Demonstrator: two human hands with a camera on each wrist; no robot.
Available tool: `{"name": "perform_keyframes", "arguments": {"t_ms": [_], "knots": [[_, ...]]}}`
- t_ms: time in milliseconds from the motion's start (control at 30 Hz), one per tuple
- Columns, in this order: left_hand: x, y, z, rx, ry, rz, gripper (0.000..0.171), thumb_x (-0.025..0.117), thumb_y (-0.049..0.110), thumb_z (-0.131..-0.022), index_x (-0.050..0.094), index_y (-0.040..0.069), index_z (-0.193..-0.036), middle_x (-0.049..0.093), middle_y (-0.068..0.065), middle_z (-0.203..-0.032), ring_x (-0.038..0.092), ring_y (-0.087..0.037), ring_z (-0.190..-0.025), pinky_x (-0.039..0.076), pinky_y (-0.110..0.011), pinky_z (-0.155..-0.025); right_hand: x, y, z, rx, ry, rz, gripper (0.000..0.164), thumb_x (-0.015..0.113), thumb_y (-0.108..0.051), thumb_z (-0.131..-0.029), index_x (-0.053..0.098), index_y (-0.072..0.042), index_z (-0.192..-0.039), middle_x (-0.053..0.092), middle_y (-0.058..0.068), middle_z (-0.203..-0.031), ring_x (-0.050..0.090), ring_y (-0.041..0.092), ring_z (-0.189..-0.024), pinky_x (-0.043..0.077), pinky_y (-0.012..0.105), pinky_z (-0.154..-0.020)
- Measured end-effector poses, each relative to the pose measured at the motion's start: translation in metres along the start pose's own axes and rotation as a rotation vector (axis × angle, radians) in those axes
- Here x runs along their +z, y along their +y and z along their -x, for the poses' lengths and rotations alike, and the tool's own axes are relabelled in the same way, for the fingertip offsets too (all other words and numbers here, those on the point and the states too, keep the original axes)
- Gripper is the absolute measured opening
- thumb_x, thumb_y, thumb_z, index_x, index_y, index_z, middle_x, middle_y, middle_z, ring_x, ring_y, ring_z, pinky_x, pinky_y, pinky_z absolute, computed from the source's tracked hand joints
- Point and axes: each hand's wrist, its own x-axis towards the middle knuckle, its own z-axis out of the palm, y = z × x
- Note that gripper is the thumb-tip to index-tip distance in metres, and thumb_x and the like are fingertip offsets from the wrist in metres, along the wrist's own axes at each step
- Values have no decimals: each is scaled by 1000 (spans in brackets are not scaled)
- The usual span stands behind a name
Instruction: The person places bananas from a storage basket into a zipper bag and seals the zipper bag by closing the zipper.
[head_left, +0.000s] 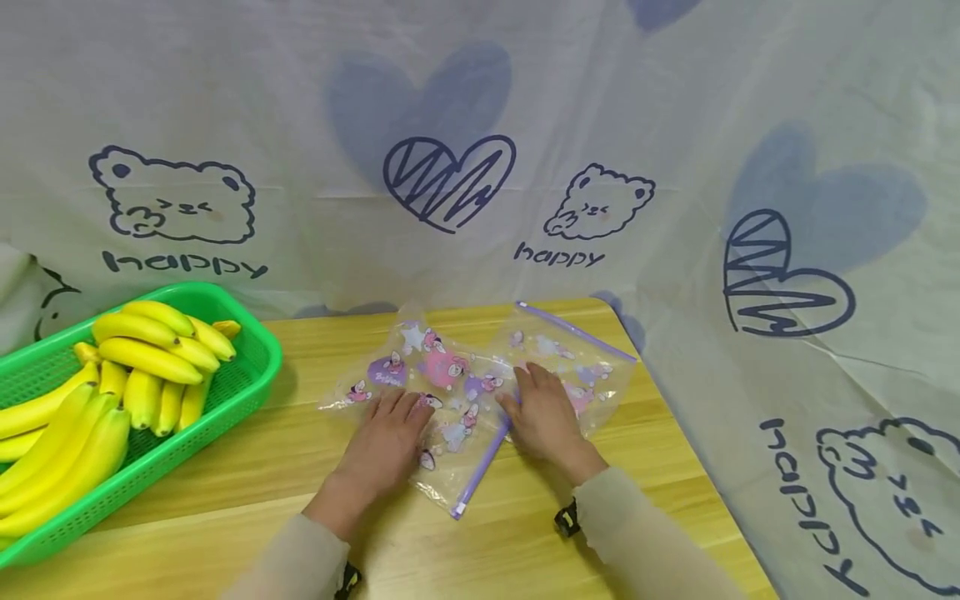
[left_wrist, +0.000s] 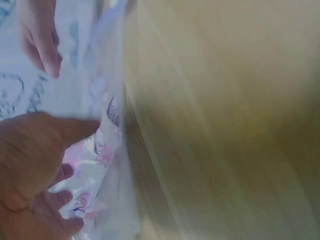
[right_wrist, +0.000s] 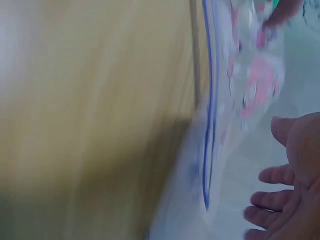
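- Table point(head_left: 255, 475), pale yellow wood with streaky grain running mostly crosswise; its far right corner is rounded, and light glints off the top below the hands.
- Cloth point(head_left: 300, 100), whitish and creased, hangs behind the table's far edge and down along its right edge, with a fold line near the far right corner. It carries bear outlines point(head_left: 180, 200), scribbled hearts point(head_left: 450, 183), solid blue-grey hearts and the word "happy".
- Basket point(head_left: 274, 358), green, at the table's left side, reaching toward the far edge and cut off by the picture; yellow bananas point(head_left: 146, 358) are heaped inside.
- Left bag point(head_left: 442, 371), see-through with pink and purple prints, lies mid-table; its purple strip point(head_left: 483, 467) slants toward the near edge.
- Right bag point(head_left: 600, 387), similarly printed, lies near the far right corner, its own strip point(head_left: 577, 332) on the side toward that corner.
- Left hand point(head_left: 386, 442) is over the left bag, thumb and fingers parted.
- Right hand point(head_left: 546, 417), well apart from the other, is over the right bag beside the left bag's strip, fingers loose; how firmly either presses, I cannot tell.
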Motion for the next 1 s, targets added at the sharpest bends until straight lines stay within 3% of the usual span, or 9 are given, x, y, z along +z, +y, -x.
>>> {"name": "perform_keyframes", "arguments": {"t_ms": [133,267,400,600,833,1000], "knots": [[1,-18,4,-76,-130,15,85,82,43,-90,46,8,-158,38,-24,-165,25,-55,-155,19,-72,-123,13,-18,13,-60,-122,-39,70,58,-45,-107,46,6,-153,44,30,-159,41,46,-150,30,57,-125],[0,-24,10,-136,-198,35,102,82,57,-85,37,7,-162,30,-31,-167,18,-63,-153,12,-75,-123,24,-22,18,-66,-210,12,79,56,-53,-106,41,6,-156,40,27,-163,38,45,-152,28,62,-125],[-2,-23,19,-177,-230,70,107,80,61,-84,35,2,-162,27,-41,-163,17,-70,-149,15,-76,-122,26,-21,15,-42,-240,83,82,49,-60,-106,39,3,-159,37,22,-166,32,42,-156,22,65,-126],[-7,-11,35,-227,-306,130,106,78,60,-87,34,-1,-162,26,-43,-161,16,-75,-144,26,-77,-117,25,-19,3,-35,-239,112,79,41,-60,-109,42,2,-157,38,22,-166,29,42,-158,19,67,-126],[-11,13,52,-288,-405,208,108,78,59,-88,32,-6,-160,26,-46,-159,17,-76,-143,28,-77,-115,27,-19,-13,-47,-241,108,74,39,-56,-111,43,1,-157,38,20,-166,29,41,-158,19,64,-127],[-23,27,53,-358,-495,285,94,71,51,-96,33,-7,-160,24,-47,-159,22,-77,-140,34,-83,-105,30,-24,-22,-97,-267,49,67,40,-49,-112,44,1,-157,37,20,-167,29,38,-159,21,57,-129]]}}
